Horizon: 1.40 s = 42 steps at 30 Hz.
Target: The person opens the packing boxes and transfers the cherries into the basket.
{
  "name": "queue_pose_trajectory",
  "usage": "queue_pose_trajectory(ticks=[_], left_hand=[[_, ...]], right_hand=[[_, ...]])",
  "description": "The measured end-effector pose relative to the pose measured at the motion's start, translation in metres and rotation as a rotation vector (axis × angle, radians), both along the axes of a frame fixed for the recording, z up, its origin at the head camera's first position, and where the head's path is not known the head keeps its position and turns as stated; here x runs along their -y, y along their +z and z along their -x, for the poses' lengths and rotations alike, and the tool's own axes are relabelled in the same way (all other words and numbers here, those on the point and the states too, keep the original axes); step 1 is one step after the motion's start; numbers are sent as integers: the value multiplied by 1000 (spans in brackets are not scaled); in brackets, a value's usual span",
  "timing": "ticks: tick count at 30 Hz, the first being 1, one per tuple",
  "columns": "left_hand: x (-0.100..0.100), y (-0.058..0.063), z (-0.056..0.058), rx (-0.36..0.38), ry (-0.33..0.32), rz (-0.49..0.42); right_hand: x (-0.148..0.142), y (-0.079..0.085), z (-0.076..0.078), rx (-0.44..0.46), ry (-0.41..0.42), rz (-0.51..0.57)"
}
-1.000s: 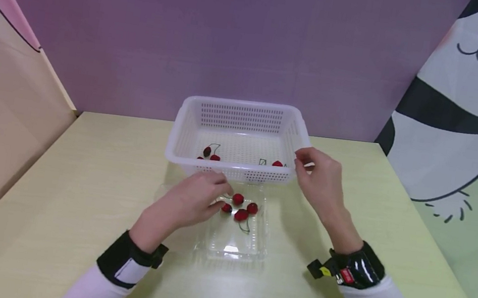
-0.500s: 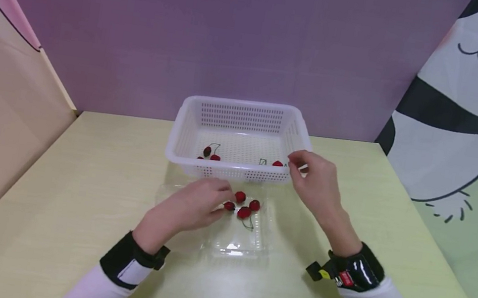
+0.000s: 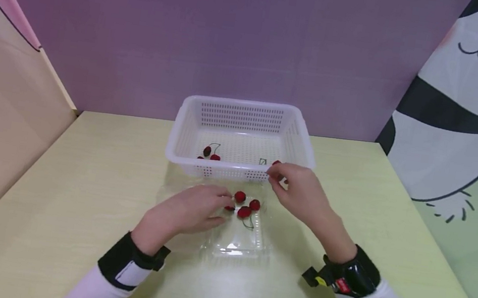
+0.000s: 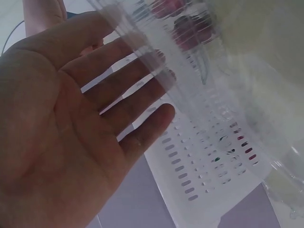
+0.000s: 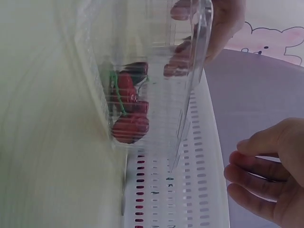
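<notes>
My left hand (image 3: 189, 208) reaches over the left side of a clear plastic box (image 3: 234, 245), fingers extended, by a dark red cherry (image 3: 229, 208) partly hidden by them. Several cherries with thin green stems lie in the box, among them a front cherry (image 3: 244, 213) and a right cherry (image 3: 254, 205). The left wrist view shows the bare palm (image 4: 71, 128), fingertips behind clear plastic. My right hand (image 3: 299, 193) hovers at the near right corner of a white perforated basket (image 3: 245, 104). Its fingers (image 5: 251, 175) are loosely bent, and I see nothing held between them.
Inside the basket, a pair of stemmed cherries (image 3: 215, 157) lies left, and another cherry (image 3: 277, 163) lies right, partly behind my right hand. The basket stands behind the box on a pale wooden table (image 3: 115, 177). A purple wall (image 3: 253, 44) closes off the back.
My right hand has moved left and down, from the basket's right side to its near right corner. My left hand has shifted slightly down, and the box has slid a little right.
</notes>
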<state>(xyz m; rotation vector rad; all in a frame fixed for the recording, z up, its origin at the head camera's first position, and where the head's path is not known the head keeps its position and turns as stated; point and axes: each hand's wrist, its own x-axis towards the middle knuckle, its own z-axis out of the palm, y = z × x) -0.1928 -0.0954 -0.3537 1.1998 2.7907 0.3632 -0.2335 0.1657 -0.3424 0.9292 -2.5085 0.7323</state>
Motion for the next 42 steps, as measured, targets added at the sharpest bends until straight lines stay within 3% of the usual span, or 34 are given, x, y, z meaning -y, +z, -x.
queue_pose_trajectory(ticks=[5,13,20,26,34,42], left_hand=[[0,4,1,37,1,7],[-16,3,13,-53,-10,55],[-29,-5,13,-29,-23,193],[-33,-5,10,34,6,259],[-35,-8,12,48,-21,267],[-41,-15,14,30,-50,246]], right_hand=[[9,3,-3,44,58,-49],[13,-2,-9,64,110,-93],[18,-6,-12,40,144,-141],[19,-6,-13,44,154,-174],[19,-8,-14,79,205,-178],[18,-8,-16,85,188,-211]])
